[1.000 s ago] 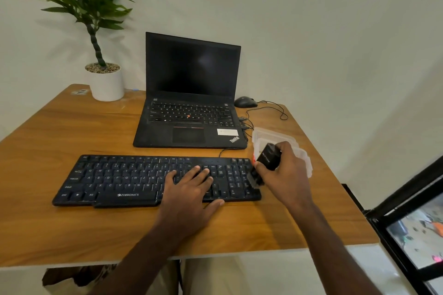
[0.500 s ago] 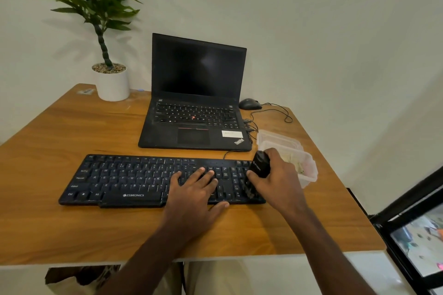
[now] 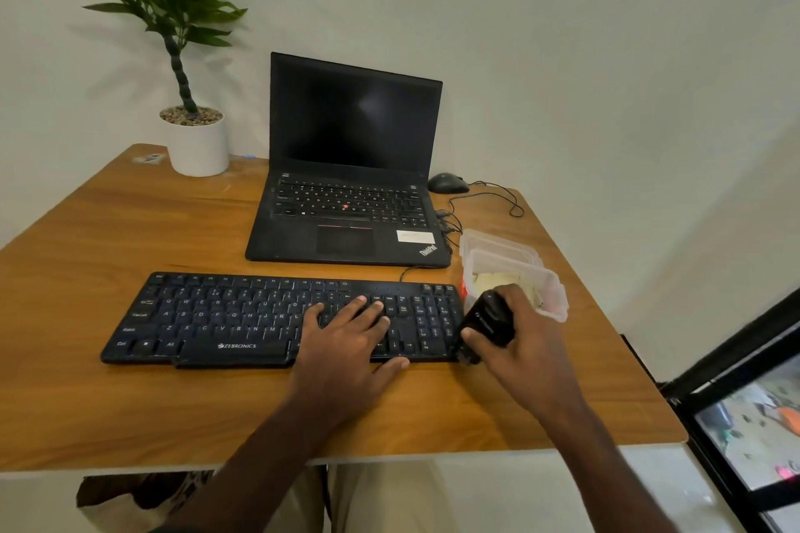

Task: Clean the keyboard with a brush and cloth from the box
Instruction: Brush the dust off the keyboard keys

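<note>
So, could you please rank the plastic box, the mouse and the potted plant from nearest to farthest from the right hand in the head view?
1. Plastic box: just behind the right hand, at the table's right edge.
2. Mouse: farther back, right of the laptop.
3. Potted plant: far-left corner, farthest.

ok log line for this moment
left hand flat on keyboard | right hand grips brush at keyboard's right end
</note>
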### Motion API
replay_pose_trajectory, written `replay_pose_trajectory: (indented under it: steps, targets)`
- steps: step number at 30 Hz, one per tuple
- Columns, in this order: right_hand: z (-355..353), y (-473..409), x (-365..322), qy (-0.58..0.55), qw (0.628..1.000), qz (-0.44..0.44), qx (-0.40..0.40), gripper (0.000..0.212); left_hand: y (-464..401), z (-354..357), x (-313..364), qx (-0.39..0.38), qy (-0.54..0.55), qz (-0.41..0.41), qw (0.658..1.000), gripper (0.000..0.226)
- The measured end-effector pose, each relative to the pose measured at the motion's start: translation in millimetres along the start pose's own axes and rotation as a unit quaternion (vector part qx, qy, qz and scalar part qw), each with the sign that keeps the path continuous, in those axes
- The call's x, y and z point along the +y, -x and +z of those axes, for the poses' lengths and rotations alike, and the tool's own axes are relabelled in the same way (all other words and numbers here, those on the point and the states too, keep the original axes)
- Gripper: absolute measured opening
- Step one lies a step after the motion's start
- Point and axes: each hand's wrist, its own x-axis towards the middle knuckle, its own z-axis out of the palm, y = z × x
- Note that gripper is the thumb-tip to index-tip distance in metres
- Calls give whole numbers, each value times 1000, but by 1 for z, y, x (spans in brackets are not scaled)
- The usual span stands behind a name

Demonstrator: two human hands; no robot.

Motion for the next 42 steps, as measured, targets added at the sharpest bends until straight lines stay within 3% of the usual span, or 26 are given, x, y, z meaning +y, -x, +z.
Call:
replay_pose_trajectory:
  steps: [5,12,19,25,29,34,42]
  targets:
    - [27,5,-14,-77,996,-37,-23,45,0,0,0,-2,3,-1,1000,69]
    - [12,4,3,-27,996,-63,-58,46,-1,-1,0,-15,-1,-1,1000,69]
    - [-21,-4,31,7,1000,-6,-14,50,0,-8,2,-44,6,0,999,82]
    - [-10,9,33,-164,981,75,67,63,-1,-8,2,-52,3,-6,999,83]
    - [-7,19,47,-190,969,123,102,57,0,-2,0,-46,-13,-4,999,72]
    - [-8,28,60,-148,969,174,93,57,-2,0,0,-37,-24,-2,999,77]
    - [6,32,65,-60,964,201,162,59,0,1,0,-35,-31,0,999,78]
